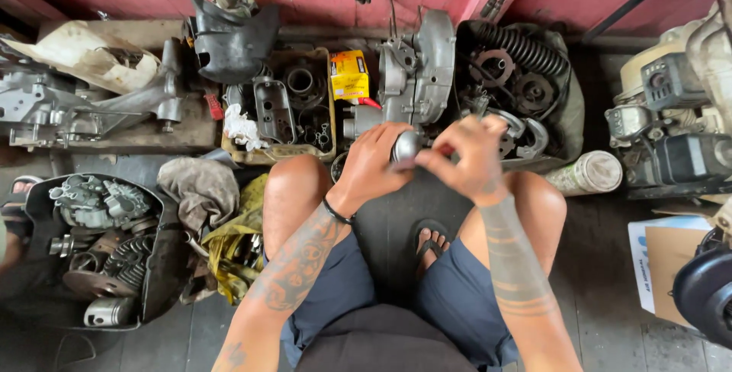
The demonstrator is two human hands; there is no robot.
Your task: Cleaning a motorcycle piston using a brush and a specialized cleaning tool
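Left hand [374,165]: wrapped around our small rounded metal part [406,145], steadying it above our knees. Right hand [467,160]: fingertips pinching its near end, working it. Engine casing [412,75] and cardboard parts tray [293,101] just beyond.

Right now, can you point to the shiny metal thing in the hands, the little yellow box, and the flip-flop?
shiny metal part [406,145], head view, on its rounded grey side between both hands.
yellow box [349,75], head view, on its front face.
flip-flop [431,239], head view, on the black strap.
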